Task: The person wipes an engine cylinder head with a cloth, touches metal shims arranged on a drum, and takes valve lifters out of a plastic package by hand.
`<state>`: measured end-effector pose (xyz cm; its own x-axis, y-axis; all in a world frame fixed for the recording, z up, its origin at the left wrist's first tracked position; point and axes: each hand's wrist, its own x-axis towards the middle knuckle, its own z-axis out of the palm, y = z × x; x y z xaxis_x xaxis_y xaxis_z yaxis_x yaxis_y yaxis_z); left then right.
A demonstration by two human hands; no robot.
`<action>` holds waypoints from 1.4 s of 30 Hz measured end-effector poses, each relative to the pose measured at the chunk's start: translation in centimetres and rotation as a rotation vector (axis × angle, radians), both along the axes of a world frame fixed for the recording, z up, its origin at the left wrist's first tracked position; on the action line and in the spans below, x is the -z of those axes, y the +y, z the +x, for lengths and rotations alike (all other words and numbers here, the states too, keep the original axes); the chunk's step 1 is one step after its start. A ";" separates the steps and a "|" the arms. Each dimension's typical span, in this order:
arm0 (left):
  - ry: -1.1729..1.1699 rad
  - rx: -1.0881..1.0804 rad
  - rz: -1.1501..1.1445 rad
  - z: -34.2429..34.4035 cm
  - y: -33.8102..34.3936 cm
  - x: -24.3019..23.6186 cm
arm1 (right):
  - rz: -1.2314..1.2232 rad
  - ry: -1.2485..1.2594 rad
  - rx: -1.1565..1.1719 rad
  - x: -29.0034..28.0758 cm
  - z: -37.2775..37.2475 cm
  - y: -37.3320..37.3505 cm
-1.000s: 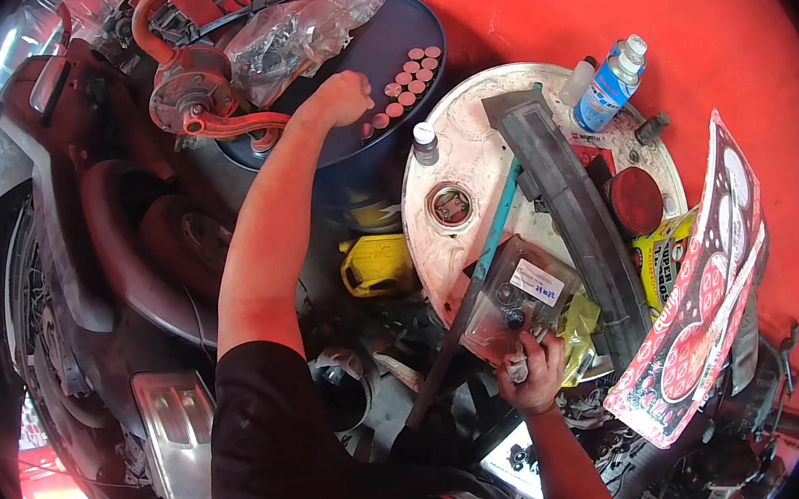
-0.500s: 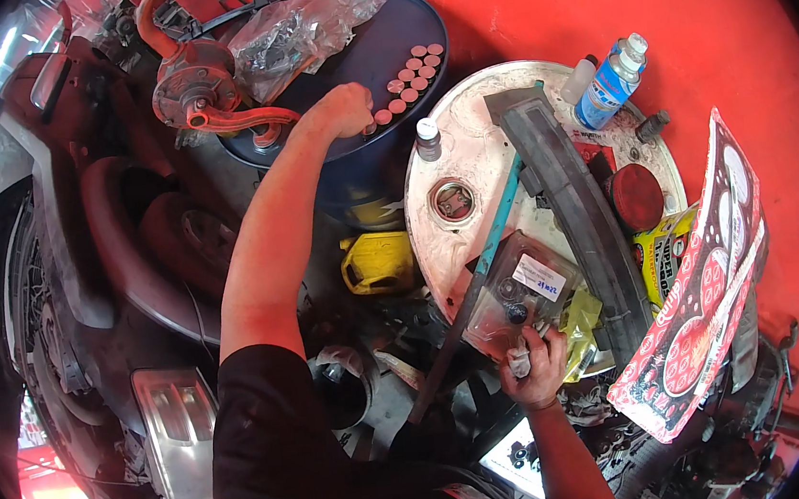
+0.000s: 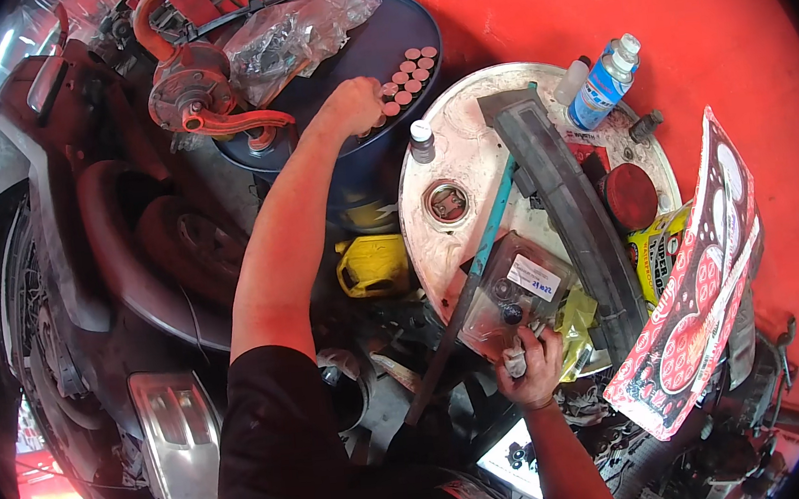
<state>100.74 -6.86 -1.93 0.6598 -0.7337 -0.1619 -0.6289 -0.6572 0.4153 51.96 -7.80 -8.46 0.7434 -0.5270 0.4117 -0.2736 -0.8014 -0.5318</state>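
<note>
My left hand (image 3: 356,107) reaches over the dark blue drum top (image 3: 366,55). Its fingers are curled down at the near-left end of two rows of small round discs (image 3: 403,98); what they grip, if anything, is hidden under the hand. A crumpled white rag (image 3: 514,362) is held in my right hand (image 3: 533,371). That hand rests at the near edge of a clear plastic box (image 3: 493,322) with a white label and dark round parts inside.
A red hand pump (image 3: 192,96) and a clear plastic bag (image 3: 298,43) sit on the drum. The white drum lid (image 3: 465,128) bears a long dark part (image 3: 564,205), a blue spray can (image 3: 603,85) and a small bottle (image 3: 422,141). A motorcycle (image 3: 141,265) stands left; a gasket sheet (image 3: 689,308) juts up right.
My left hand has shifted slightly right along the rows and now covers discs that showed before. My right hand keeps the rag in about the same place.
</note>
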 end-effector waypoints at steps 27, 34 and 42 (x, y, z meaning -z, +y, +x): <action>-0.484 -0.383 -0.505 -7.4 6.6 8.0 | -0.005 0.028 0.018 0.1 -0.1 -0.1; -0.717 -0.365 -0.427 -1.4 8.1 9.5 | -0.043 0.030 0.012 0.6 -0.3 0.2; -0.766 -0.613 -0.214 -1.4 6.9 9.2 | -0.056 0.044 -0.015 0.4 -0.3 -0.1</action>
<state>99.33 0.00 -11.13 0.8049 -0.1960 0.5601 -0.3536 -0.9164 0.1876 51.66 -7.92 -8.90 0.7692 -0.4927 0.4069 -0.2835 -0.8338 -0.4736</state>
